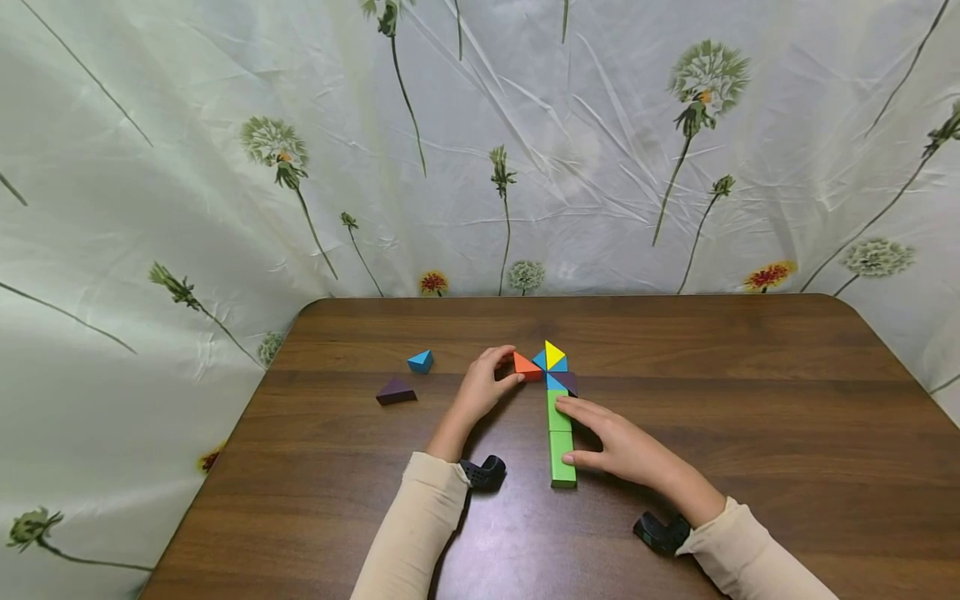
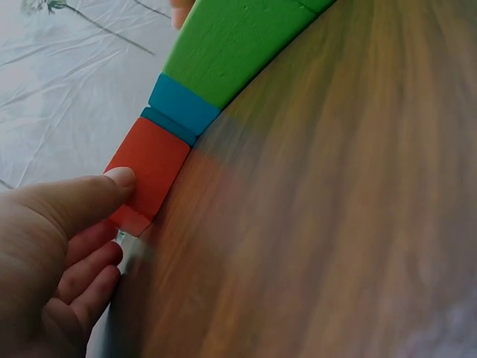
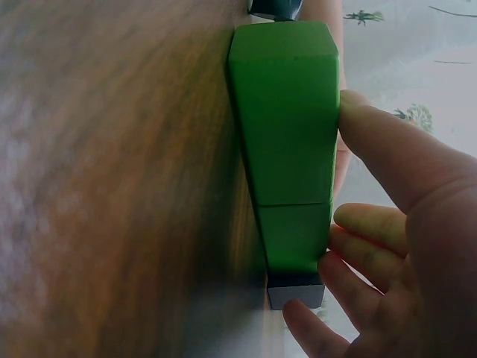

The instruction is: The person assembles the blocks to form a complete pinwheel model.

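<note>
My left hand (image 1: 482,385) pinches an orange triangular block (image 1: 527,367) between thumb and fingers. The thumb presses its near face in the left wrist view. This block sits against a pinwheel of triangular blocks: blue pieces (image 1: 556,381), a yellow one (image 1: 553,354) and a dark purple one (image 1: 567,381). Two green rectangular blocks (image 1: 562,454) lie end to end below the pinwheel, like a stem. With fingers extended, my right hand (image 1: 626,446) rests against their right side; in the right wrist view the thumb touches the nearer green block (image 3: 287,127).
To the left on the brown wooden table (image 1: 315,500) lie a loose blue triangular block (image 1: 421,362) and a loose dark purple one (image 1: 396,391). A black device is on each wrist. A white cloth with dandelion prints (image 1: 465,108) hangs behind the table.
</note>
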`<state>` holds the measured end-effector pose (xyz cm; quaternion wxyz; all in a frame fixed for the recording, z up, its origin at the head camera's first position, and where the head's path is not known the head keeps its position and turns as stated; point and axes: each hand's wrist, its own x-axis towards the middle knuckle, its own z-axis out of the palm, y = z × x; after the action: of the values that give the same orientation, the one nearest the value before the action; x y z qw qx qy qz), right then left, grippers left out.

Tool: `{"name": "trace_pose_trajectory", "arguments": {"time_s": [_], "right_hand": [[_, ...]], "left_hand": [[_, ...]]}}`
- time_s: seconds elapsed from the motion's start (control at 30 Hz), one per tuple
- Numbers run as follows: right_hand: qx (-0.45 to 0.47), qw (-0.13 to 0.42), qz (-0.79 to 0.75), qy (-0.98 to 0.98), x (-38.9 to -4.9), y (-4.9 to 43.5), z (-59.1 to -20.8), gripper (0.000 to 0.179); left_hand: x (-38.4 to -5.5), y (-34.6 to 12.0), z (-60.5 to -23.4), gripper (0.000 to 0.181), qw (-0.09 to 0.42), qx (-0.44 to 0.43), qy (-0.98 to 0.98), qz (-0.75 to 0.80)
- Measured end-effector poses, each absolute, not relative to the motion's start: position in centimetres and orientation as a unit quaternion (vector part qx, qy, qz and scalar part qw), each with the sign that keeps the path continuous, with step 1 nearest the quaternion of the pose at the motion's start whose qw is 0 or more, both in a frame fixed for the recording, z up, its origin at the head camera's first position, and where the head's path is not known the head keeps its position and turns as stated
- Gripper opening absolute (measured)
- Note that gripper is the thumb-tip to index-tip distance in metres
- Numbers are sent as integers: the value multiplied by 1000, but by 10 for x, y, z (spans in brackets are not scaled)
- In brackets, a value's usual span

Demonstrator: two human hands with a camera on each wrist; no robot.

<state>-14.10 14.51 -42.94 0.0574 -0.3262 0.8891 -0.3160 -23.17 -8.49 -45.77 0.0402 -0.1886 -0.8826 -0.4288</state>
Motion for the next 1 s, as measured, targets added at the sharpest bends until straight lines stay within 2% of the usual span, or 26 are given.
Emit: {"name": "trace_pose_trajectory", "arguments": {"time_s": [0.83, 1.0], "right_hand": [[-325, 59, -314, 890, -140, 145, -428, 73], [-326, 57, -316, 889, -140, 146, -429, 74]], "left_hand": [[-232, -81, -455, 49, 24, -196, -891, -408], [-229, -83, -455, 55, 27, -198, -890, -410]]}}
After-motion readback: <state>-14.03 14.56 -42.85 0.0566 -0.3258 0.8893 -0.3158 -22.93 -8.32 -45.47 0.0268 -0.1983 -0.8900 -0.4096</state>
